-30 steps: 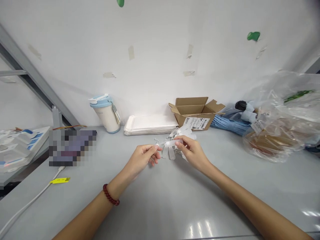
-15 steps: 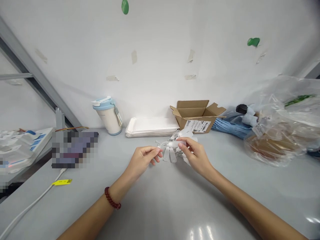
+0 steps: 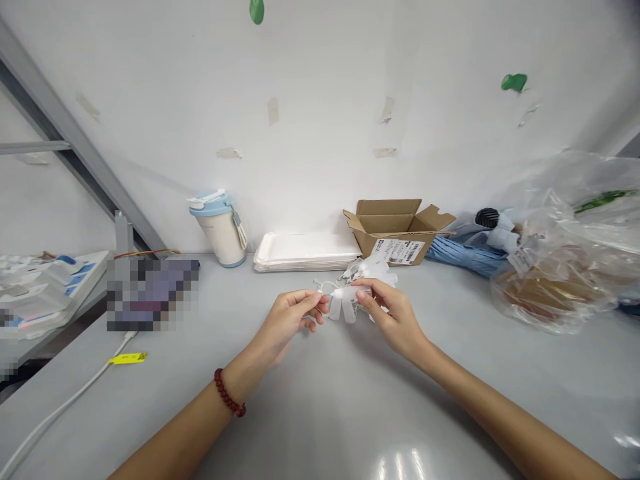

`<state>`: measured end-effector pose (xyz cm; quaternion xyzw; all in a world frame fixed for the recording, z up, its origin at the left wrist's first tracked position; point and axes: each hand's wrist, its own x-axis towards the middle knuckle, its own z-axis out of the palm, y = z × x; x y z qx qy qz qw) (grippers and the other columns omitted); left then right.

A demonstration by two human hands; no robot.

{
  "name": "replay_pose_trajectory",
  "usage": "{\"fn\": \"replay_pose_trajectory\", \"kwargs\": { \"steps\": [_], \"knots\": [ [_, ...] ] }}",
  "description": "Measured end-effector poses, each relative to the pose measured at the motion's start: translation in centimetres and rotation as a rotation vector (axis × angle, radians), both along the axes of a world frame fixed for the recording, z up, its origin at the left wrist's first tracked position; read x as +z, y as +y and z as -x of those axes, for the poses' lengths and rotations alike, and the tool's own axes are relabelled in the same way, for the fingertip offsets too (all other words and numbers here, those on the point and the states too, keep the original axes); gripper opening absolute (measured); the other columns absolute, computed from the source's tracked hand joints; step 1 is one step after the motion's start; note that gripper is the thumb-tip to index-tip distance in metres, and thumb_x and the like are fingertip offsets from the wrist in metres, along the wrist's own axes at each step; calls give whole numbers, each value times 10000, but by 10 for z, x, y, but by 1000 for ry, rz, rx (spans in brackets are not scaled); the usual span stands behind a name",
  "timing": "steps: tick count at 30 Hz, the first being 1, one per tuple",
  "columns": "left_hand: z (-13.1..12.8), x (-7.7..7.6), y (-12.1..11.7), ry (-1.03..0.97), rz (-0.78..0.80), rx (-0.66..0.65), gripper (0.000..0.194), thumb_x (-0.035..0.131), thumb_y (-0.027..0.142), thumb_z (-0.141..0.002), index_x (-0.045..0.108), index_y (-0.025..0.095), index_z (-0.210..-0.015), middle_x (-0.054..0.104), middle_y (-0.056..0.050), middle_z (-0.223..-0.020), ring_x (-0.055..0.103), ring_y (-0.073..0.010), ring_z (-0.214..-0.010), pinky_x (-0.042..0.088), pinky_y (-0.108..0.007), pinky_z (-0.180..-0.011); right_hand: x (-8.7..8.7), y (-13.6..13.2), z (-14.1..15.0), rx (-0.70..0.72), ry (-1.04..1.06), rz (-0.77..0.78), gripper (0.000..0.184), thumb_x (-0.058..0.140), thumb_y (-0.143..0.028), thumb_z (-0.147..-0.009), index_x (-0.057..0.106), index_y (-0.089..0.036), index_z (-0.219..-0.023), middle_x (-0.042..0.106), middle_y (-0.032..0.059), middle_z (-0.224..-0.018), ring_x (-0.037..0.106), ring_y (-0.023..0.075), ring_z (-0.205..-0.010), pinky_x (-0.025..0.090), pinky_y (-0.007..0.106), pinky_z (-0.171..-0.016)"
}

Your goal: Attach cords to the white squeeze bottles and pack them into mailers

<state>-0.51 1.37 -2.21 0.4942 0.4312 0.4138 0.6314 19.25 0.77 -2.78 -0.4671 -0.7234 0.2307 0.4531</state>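
Observation:
My right hand [image 3: 397, 317] pinches a small translucent white squeeze bottle [image 3: 346, 293] between thumb and fingers, its narrow tip pointing left. A thin dark needle seems to stick out of that tip. Facing it, my left hand [image 3: 294, 320] has thumb and forefinger closed on a tiny white cap [image 3: 320, 291], mostly hidden by the fingertips. A thin white strap curves between cap and bottle. Just below the held bottle lie more small white bottles [image 3: 349, 311]. Behind my right hand is a pile of similar bottles [image 3: 375, 268], partly covered by the fingers.
An open cardboard box [image 3: 395, 227] stands behind the pile, beside a stack of white envelopes [image 3: 305, 252]. A lidded cup [image 3: 220, 230] and a blurred-out dark object [image 3: 155, 293] with a white cable [image 3: 75, 393] are at left. Clear plastic bags [image 3: 565, 267] and blue fabric [image 3: 465, 255] lie right.
The bottle in my right hand has come slightly left, narrowing the gap to the cap in my left hand. Both grips are kept. The whole view has shifted a little.

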Motion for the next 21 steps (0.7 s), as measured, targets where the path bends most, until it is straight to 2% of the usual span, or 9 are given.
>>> {"fn": "replay_pose_trajectory", "kwargs": {
  "steps": [8,21],
  "knots": [
    [2,-1,-2,-29,0,-36,264,585,370,-811,659,121,-764,596,-64,-787,515,-109,-632,389,-235,-552,-1,1,2,-19,-14,-4,279,454,-360,-891,627,-158,-977,605,10,-709,500,115,-588,393,227,-536],
    [1,-1,-1,-53,2,-25,239,582,340,-815,661,121,-756,593,-62,-774,504,-106,-616,381,-235,-547,-1,0,3,-29,-11,-2,279,446,-349,-895,625,-155,-987,638,27,-760,517,123,-620,412,234,-563]
  ]
}}
